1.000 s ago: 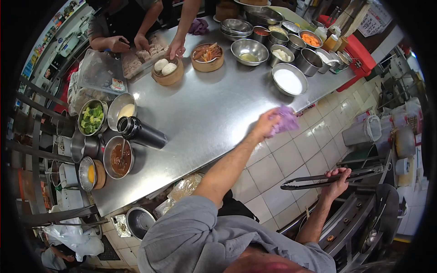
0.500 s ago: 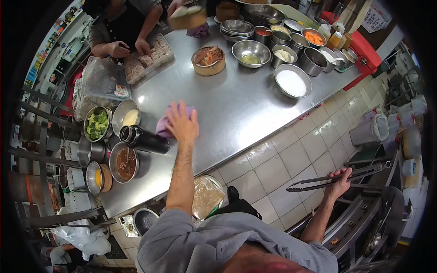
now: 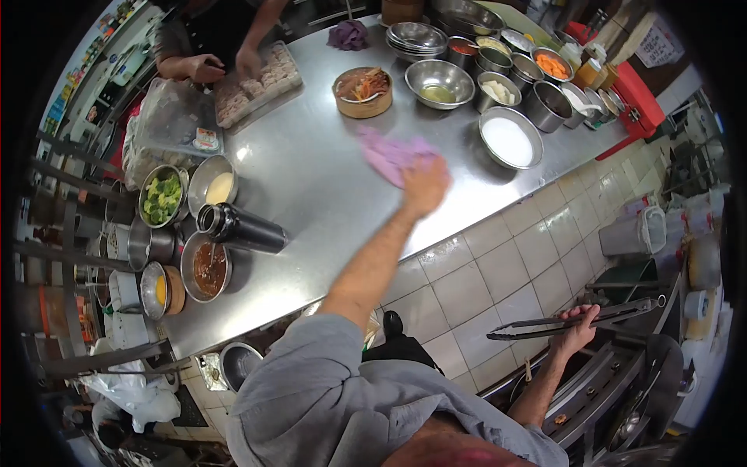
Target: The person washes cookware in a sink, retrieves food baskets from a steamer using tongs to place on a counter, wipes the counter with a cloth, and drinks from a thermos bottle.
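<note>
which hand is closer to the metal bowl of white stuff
Left. The left hand, on the purple cloth, is left of the metal bowl; the right hand, holding tongs, is farther away, off the table.

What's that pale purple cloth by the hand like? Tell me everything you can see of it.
The cloth is light purple and looks like soft fabric, creased and bunched; blur hides its weave and exact edges. The left hand covers its near right end, fingers on it. The rest spreads away to the upper left over the shiny metal table, toward the round basket.
</note>
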### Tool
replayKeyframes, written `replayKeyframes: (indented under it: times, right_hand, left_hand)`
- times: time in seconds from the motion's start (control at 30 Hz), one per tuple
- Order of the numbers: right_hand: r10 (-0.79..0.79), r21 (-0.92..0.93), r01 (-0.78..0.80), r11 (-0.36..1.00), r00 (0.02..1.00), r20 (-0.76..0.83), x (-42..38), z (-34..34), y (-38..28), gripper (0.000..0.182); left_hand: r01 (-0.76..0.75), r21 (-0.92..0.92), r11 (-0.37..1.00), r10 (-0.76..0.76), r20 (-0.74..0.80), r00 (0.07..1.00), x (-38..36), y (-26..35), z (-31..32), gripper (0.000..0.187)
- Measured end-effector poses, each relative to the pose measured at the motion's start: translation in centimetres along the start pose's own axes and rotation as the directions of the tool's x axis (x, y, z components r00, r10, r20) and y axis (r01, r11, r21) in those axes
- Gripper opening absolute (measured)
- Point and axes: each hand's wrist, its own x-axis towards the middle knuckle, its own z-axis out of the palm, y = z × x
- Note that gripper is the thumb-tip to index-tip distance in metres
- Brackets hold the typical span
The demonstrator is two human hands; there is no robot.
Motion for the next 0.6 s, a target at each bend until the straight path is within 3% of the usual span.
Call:
replayKeyframes:
  times: [0.1, 0.23, 0.37, 0.43, 0.47, 0.53, 0.57, 0.6]
  right_hand:
    - [-0.04, 0.004, 0.04, 0.999, 0.996, 0.079, -0.2, 1.6, -0.3, 0.028]
    - [-0.068, 0.012, 0.068, 0.998, 0.995, 0.078, -0.4, 2.2, -0.4, 0.027]
    - [-0.053, 0.042, 0.047, 0.998, 0.985, 0.165, -1.6, 3.5, -1.5, 0.028]
    - [-0.094, 0.109, 0.064, 0.992, 0.951, 0.293, -2.5, 4.8, -2.3, 0.03]
    - [-0.098, 0.116, 0.064, 0.991, 0.943, 0.317, -3.1, 5.5, -2.7, 0.03]
    - [-0.137, 0.198, 0.055, 0.979, 0.894, 0.426, -4.5, 7.3, -3.4, 0.032]
    - [-0.172, 0.216, 0.072, 0.974, 0.854, 0.491, -5.3, 8.0, -3.6, 0.037]
    - [-0.168, 0.217, 0.06, 0.974, 0.838, 0.52, -6.3, 8.9, -3.9, 0.037]
  left_hand:
    - [-0.219, -0.086, 0.972, 0.231, 0.188, 0.954, -4.9, 4.1, -1.4, 0.048]
    - [-0.288, -0.124, 0.95, 0.311, 0.257, 0.915, -10.9, 0.8, -4.3, 0.048]
    - [-0.112, -0.006, 0.994, 0.11, 0.228, 0.967, -12.4, -6.7, -8.7, 0.05]
    - [0.225, 0.006, 0.974, -0.224, 0.143, 0.964, -12.4, -9.3, -11.8, 0.051]
    - [0.241, 0.006, 0.97, -0.24, 0.123, 0.963, -13.4, -9.4, -12.7, 0.051]
    - [0.303, 0.206, 0.93, -0.312, 0.007, 0.95, -15.4, -8.3, -16.1, 0.055]
    - [0.328, 0.205, 0.922, -0.333, -0.013, 0.943, -17.4, -7.5, -17.3, 0.055]
    - [0.247, 0.057, 0.967, -0.246, -0.03, 0.969, -20.3, -6.2, -18.0, 0.056]
